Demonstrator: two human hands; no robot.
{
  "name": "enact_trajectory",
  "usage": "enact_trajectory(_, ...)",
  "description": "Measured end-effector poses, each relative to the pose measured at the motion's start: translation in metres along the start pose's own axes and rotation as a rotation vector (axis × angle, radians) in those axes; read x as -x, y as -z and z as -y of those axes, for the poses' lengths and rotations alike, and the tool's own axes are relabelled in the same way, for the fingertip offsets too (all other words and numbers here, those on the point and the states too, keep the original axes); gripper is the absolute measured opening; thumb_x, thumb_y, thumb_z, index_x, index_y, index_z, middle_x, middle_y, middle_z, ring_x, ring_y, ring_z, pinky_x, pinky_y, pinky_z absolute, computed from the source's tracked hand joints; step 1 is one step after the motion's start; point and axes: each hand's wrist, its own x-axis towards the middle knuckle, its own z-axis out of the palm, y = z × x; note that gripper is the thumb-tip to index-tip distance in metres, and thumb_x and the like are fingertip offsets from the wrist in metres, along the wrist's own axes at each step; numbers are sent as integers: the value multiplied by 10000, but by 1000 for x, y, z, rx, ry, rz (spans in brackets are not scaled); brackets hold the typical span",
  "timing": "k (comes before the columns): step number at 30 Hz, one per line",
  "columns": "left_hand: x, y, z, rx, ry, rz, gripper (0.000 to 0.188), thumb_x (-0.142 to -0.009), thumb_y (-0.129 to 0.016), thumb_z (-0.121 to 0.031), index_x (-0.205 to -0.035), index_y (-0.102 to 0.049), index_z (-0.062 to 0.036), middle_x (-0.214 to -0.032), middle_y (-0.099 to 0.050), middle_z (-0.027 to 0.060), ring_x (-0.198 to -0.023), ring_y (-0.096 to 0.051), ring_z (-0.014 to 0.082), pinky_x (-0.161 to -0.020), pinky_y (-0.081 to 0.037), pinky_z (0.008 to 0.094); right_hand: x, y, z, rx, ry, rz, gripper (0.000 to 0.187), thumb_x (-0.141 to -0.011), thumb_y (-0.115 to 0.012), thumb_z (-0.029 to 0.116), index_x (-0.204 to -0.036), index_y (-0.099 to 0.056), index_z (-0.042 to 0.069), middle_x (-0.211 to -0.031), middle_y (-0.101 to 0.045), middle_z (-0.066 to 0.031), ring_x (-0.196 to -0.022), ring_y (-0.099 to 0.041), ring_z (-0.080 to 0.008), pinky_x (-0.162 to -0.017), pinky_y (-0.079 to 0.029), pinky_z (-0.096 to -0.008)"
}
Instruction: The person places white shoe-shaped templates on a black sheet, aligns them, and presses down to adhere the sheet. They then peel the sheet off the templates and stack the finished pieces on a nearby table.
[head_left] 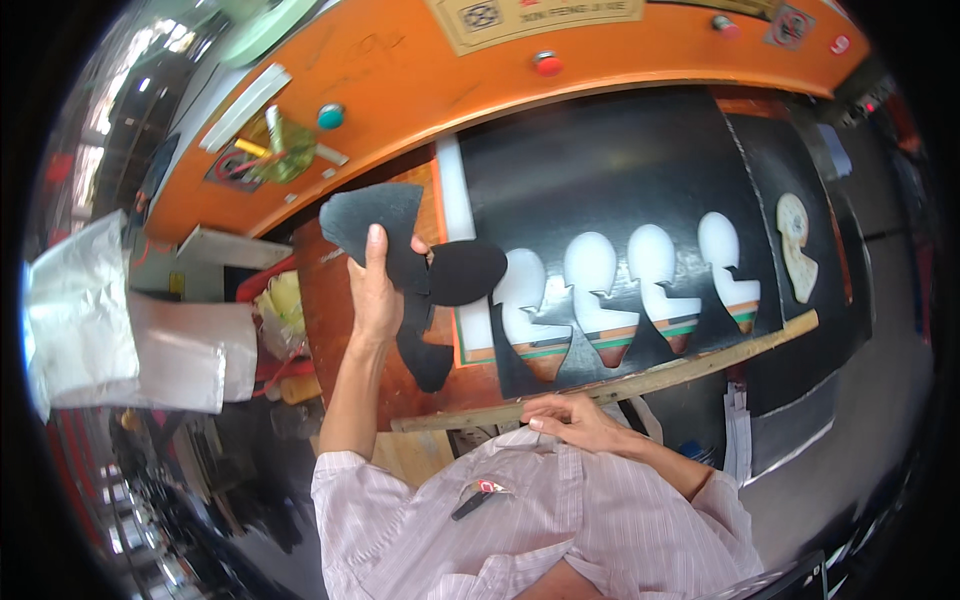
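My left hand [374, 305] is closed on several black cut-out pieces [385, 218], its thumb lying on top of them. One rounded black end [468, 273] sticks out to the right, over the edge of a large black sheet [600, 160]. Another black lobe [427, 366] points down below the hand; whether it is held or lies on the table cannot be told. A row of several cut-out holes runs along the sheet's near side, showing white board [592, 262] beneath. My right hand [575, 422] rests by the near wooden strip [640, 388], fingers stretched out, holding nothing.
Beyond the sheet stands an orange machine front [440, 95] with a red button [547, 64] and a green button [331, 117]. A cream-coloured form [796, 245], shaped like the holes, lies on the black material at right. Silvery sheeting [190, 350] hangs at left.
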Motion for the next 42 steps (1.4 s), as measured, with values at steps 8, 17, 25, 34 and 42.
enact_trajectory(8, 79, 16, -10, 104, 192, 1, 411, -995, -693, -275, -1242, -564, 26, -856, -597, 66, -833, -670, 233, -804, -542, 389, -118, 17, 86, 494, 566, -267, 990, -791, -912, 371, -1547, -393, 1, -1552, -424, -251, -1441, -443, -386, -1206, -373, -468)
enact_trajectory(17, 176, 106, 59, -24, 241, -421, 416, -991, -729, -203, -1318, -634, 36, -1169, -743, 126, -1050, -709, 221, -1018, -536, 390, -145, -30, 48, 674, 252, 310, 316, -948, -739, 204, -1156, -731, -33, -1055, -753, -196, -991, -721, -337, -907, -560, -428)
enact_trajectory(25, 194, 113, 133, -826, -143, -368, 382, -877, -757, -83, -1239, -702, 25, -1296, -665, 180, -1248, -620, 350, -1107, -465, 424, -290, -27, 62, 1444, 1074, 34, 488, -785, -730, 52, -1265, -669, -4, -1396, -618, -141, -1299, -563, -319, -1094, -437, -438)
enact_trajectory(34, 165, 68, 184, -1110, 82, -502, 1065, -760, -891, -389, -1564, -336, 35, -1597, -342, 289, -1471, -322, 493, -1217, -291, 581, -340, -30, 81, 1660, 601, 507, 1096, -593, -934, 255, -1539, -431, 24, -1531, -470, -208, -1436, -413, -428, -1171, -413, -511)
enact_trajectory(42, 178, 60, 190, -1101, 47, -541, 921, -766, -837, -158, -1540, -379, 41, -1553, -408, 299, -1446, -394, 458, -1221, -328, 508, -326, -25, 69, 1639, 638, 515, 1029, -592, -905, 490, -1405, -558, -36, -1375, -596, -219, -1273, -569, -404, -1064, -476, -494)
